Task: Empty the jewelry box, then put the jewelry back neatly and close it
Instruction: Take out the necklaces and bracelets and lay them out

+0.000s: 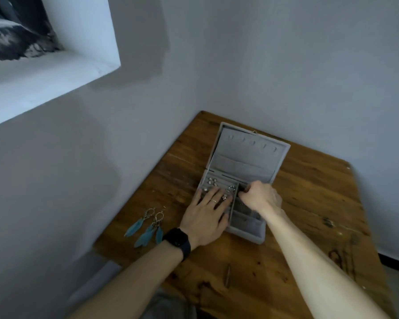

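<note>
Best done with the left hand (206, 212) flat and spread on the grey jewelry box (237, 187) at the counter (309, 203) corner, right hand (259, 195) pinching something small, unclear, from its right-side compartment, lifting slowly.

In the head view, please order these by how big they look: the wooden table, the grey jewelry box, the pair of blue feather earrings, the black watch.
1. wooden table
2. jewelry box
3. feather earrings
4. watch, though it sits nearer the camera, so this last step is less sure.

Left hand (206, 217) is lying flat on the open jewelry box (244, 180) — right hand (260, 196) is pinching something small inside; feather earrings (148, 226) are lying at nine o'clock.
</note>
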Demonstrator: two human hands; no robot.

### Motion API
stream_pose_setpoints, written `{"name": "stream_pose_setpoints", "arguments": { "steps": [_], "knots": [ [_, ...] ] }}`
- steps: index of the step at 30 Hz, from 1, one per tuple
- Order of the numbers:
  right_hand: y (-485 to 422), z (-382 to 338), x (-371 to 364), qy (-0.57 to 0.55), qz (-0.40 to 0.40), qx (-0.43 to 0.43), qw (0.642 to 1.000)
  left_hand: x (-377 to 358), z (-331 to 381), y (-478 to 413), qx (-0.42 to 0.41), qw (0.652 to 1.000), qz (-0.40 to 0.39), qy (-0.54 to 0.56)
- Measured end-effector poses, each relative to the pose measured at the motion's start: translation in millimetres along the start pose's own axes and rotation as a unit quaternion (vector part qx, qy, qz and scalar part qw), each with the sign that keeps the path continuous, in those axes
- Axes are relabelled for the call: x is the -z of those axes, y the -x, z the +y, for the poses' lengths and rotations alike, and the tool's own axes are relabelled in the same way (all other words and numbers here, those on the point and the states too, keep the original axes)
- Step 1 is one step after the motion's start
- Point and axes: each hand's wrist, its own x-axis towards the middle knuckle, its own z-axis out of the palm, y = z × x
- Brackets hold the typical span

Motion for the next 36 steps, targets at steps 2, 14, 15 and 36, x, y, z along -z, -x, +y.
{"name": "stream_pose_setpoints", "arguments": {
  "steps": [2,14,15,36],
  "knots": [
    [-3,-7,1,0.015,-0.008,-0.019,1.0,0,-2,1,-0.003,1.0,0.006,0.007],
    [-3,35,5,-0.272,-0.004,-0.032,0.962,4,-2,2,0.003,1.0,-0.002,0.011],
    [-1,39,7,-0.309,0.002,-0.036,0.95,4,-2,2,0.001,1.0,-0.005,0.006],
    [72,99,-38,-0.768,0.058,-0.233,0.593,49,16,-81,-0.084,0.995,-0.018,-0.048]
  ]
}}
